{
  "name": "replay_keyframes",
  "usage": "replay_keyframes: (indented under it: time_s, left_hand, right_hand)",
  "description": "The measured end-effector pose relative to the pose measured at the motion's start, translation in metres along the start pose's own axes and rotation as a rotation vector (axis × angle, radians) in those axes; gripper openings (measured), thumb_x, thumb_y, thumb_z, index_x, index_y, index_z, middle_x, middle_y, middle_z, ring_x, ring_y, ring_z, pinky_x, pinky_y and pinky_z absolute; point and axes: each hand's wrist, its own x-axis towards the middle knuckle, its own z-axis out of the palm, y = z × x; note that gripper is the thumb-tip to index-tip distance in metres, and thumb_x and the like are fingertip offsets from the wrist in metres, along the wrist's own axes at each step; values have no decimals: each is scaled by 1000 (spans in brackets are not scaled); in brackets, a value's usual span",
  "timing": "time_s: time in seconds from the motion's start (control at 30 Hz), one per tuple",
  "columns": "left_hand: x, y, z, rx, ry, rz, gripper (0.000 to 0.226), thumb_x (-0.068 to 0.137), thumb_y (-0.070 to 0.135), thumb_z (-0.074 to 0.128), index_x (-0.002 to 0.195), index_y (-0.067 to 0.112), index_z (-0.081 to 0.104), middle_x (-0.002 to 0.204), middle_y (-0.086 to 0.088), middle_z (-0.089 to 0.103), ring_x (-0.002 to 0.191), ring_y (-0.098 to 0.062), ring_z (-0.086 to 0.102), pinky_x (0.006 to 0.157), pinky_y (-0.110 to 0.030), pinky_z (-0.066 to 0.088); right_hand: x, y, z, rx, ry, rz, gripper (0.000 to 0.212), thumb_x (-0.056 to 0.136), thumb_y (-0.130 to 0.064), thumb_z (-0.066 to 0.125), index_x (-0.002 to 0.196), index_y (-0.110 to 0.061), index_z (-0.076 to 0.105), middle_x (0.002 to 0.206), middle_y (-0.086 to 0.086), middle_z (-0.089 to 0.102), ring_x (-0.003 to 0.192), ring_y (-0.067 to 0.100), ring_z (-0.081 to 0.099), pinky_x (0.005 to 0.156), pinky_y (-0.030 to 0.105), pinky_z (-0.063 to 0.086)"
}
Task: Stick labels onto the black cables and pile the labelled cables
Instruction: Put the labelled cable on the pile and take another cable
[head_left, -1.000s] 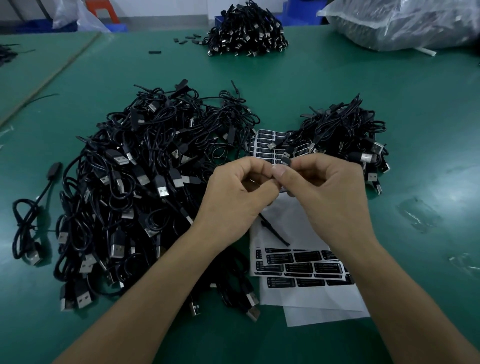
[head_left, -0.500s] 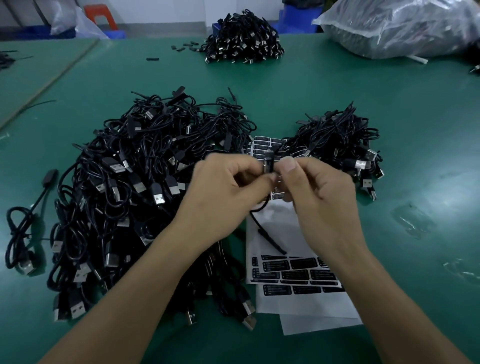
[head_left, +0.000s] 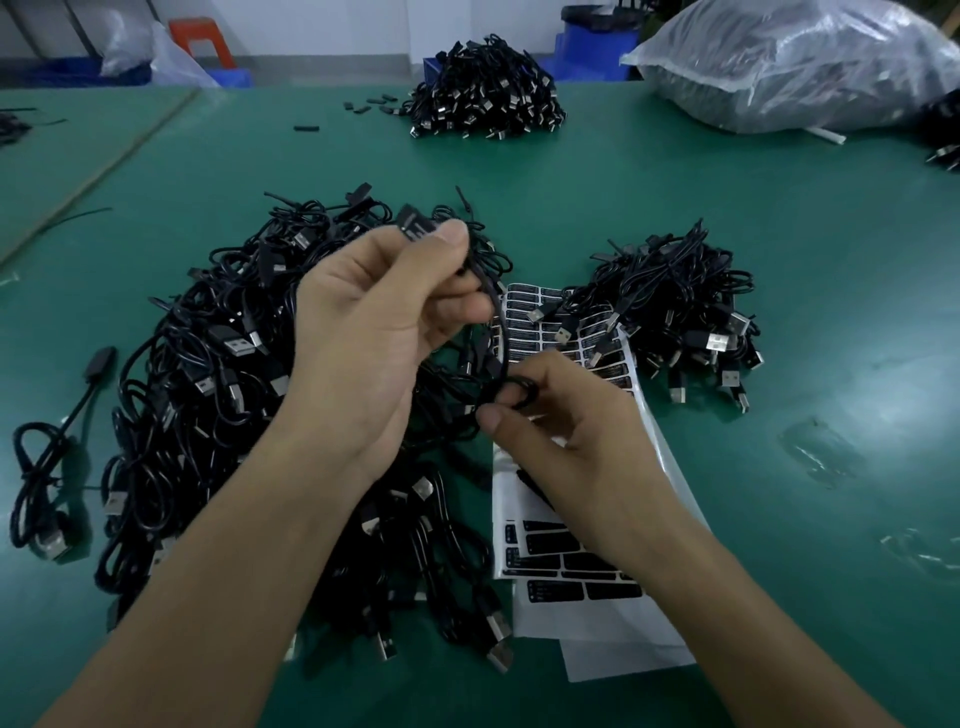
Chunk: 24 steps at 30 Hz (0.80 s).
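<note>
My left hand (head_left: 384, 332) is raised over the big heap of black cables (head_left: 208, 374) and pinches the black connector end of one cable (head_left: 496, 332) between thumb and fingers. That cable hangs down to my right hand (head_left: 566, 421), whose thumb and fingers pinch its looped part just above the label sheets (head_left: 571, 561). A smaller pile of black cables (head_left: 675, 312) lies to the right, partly on top of another label sheet (head_left: 530, 317). The sheets carry several black labels on white backing.
A single black cable (head_left: 47, 467) lies alone at the far left. Another cable pile (head_left: 488, 98) sits at the back of the green table (head_left: 779, 234), with a large plastic bag (head_left: 800, 62) at the back right and small black parts (head_left: 363, 104) scattered near it.
My hands have parted: the left one rose up and left with the connector end, while the right one dropped toward the label sheets, holding the cable loop.
</note>
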Motion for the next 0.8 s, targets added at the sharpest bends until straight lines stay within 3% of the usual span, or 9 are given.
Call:
replay_keyframes:
  time_s: [0.07,0.17,0.27,0.37,0.53,0.67,0.73,0.8]
  left_hand:
    - [3,1,-5,-18,61,5,22,90,20,71,71,17,59,63,3,66,53,-8,63,60,-21,53]
    - [6,1,-12,-57,175,-19,23,97,24,65,76,16,59,61,2,66,51,-9,62,58,-23,53]
    - [8,1,-16,-58,286,-50,38,104,36,52,77,13,64,59,-2,69,50,-12,64,55,-24,54]
    - [8,-1,-15,78,264,-82,49,107,46,38,88,16,73,78,-6,77,61,-16,71,60,-25,57]
    - [9,-8,-16,276,247,-87,16,101,24,57,92,20,69,79,8,75,64,-8,68,59,-19,55]
    - [10,-22,-22,622,154,39,16,98,20,62,86,31,67,78,15,71,68,-1,65,61,-22,54]
    - [8,-29,-24,866,47,112,17,97,20,63,89,35,67,84,17,68,76,1,64,66,-14,51]
    - [4,-37,-26,1165,-73,138,17,98,21,60,105,35,67,107,18,63,88,-2,62,73,-20,51]
  right_hand:
    - [-1,-3,0,127,-51,44,18,92,-19,70,82,-30,61,74,-6,67,68,10,66,59,24,51]
    - [0,-10,-11,206,27,-30,9,92,-15,65,85,-19,63,70,-6,65,61,6,60,57,16,48]
    - [5,-18,-30,306,161,-17,12,89,-21,60,82,-26,69,71,-11,63,62,2,55,57,13,48]
    - [18,-23,-52,255,327,2,16,87,-26,62,79,-31,75,67,-13,65,59,2,54,53,13,46]
    - [57,-17,-99,-56,727,-5,10,91,-30,65,83,-26,70,67,-10,62,59,4,50,61,29,44]
    - [77,-3,-120,-323,767,96,12,94,-36,61,98,-28,68,60,-15,56,49,1,49,61,23,43]
    - [78,3,-122,-411,709,171,21,95,-37,60,110,-25,70,66,-13,61,61,9,57,71,27,50]
    - [73,6,-120,-472,632,249,30,95,-39,60,118,-23,69,73,-8,65,73,18,62,76,30,48]
